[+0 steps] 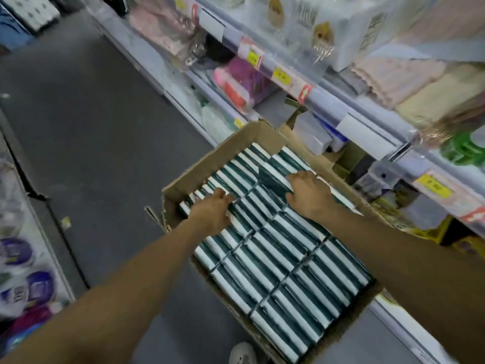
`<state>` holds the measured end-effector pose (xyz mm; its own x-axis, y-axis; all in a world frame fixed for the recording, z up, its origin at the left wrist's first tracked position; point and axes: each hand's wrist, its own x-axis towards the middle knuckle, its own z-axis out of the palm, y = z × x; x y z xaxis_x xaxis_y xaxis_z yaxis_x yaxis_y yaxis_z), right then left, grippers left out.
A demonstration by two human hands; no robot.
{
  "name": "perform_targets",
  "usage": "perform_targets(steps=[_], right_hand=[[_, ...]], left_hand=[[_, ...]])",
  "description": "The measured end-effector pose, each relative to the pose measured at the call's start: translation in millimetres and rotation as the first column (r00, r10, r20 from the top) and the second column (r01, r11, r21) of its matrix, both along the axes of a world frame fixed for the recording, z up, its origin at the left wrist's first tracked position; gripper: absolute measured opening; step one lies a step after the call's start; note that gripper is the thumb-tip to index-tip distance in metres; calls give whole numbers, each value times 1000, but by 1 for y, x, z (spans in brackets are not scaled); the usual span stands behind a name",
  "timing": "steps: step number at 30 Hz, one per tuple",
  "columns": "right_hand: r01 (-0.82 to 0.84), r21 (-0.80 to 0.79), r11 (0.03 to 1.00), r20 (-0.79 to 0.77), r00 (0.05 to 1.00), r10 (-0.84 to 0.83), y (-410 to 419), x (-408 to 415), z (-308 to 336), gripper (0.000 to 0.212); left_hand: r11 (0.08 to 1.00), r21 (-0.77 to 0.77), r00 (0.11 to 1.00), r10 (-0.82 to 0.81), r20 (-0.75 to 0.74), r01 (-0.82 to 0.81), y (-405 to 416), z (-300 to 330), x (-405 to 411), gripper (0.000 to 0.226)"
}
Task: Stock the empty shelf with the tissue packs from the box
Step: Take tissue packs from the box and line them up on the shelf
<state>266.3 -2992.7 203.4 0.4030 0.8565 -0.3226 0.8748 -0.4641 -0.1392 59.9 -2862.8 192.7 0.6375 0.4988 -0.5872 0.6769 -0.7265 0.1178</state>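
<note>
1. Cardboard box point(210, 164) sits open on the aisle floor point(91, 143), right side pushed against the shelving point(367, 119); far-right flap stands up toward the shelf front.
2. Box is packed with green-and-white tissue packs point(288, 271) standing on edge in tight rows, edge to edge — a small gap at the far end by the back wall.
3. Left hand point(212, 211) is on the packs near the box's far-left corner, fingers curled down onto a pack top; whether it actually grips one — cannot tell.
4. Right hand point(307, 195) is near the far-right edge, fingers bent over the end of a slightly raised pack, seems to grip it.
5. Shelf rails with yellow price tags point(282, 74) overhang the box's right side; stocked goods above — pink packages point(236, 82), beige cloths point(393, 77), white cutlery packs point(322, 30).
6. Lower shelf just behind the box holds white boxes point(312, 132); contents beyond are dark and blurred.
7. Open floor lies left of the box; another rack of bagged goods point(23, 285) lines the left frame edge.
8. Near box corner is cut off at the bottom; a white round thing point(242, 353) there is unclear.
</note>
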Motion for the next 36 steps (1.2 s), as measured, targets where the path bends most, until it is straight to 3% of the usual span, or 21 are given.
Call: perform_targets(steps=[2,6,10,15,19,21,23,26,29,32,34,36], right_hand=[[-7,-19,1000,38,999,7,7,1,-12,41],[-56,-64,996,155,986,66,17,1,-25,54],[-62,-110,992,200,976,83,22,1,-28,49],[168,134,977,-19,986,-167,13,4,-10,41],[496,247,833,-346,848,-403,-4,2,29,29],[632,224,742,-546,712,-442,-16,1,50,19],[719,197,667,-709,574,-409,-32,-2,75,13],[773,184,607,-810,469,-352,-61,-17,120,12],[835,160,526,-885,357,-298,-94,-33,160,19],[863,128,488,-949,250,-193,-126,-49,193,15],[871,114,478,-971,199,-132,-146,-61,211,18],[869,127,479,-971,207,-120,-164,-73,227,19]], left_hand=[[993,-45,990,-114,-84,110,3,-12,7,67],[975,-161,974,-178,-139,155,9,-21,18,62],[974,-9,970,-225,-95,225,6,-20,24,48],[994,74,995,-90,53,86,10,-8,9,43],[980,125,952,112,285,-153,1,27,-7,26],[959,13,867,251,430,-284,-9,47,-16,16],[879,-224,737,475,481,-421,-22,66,-23,22],[714,-499,568,697,437,-492,-49,93,-33,24],[523,-730,410,841,354,-441,-74,125,-35,21],[433,-836,336,885,323,-338,-95,162,-29,16],[435,-856,326,882,342,-280,-113,187,-19,12],[468,-855,358,855,374,-225,-131,210,-9,14]])
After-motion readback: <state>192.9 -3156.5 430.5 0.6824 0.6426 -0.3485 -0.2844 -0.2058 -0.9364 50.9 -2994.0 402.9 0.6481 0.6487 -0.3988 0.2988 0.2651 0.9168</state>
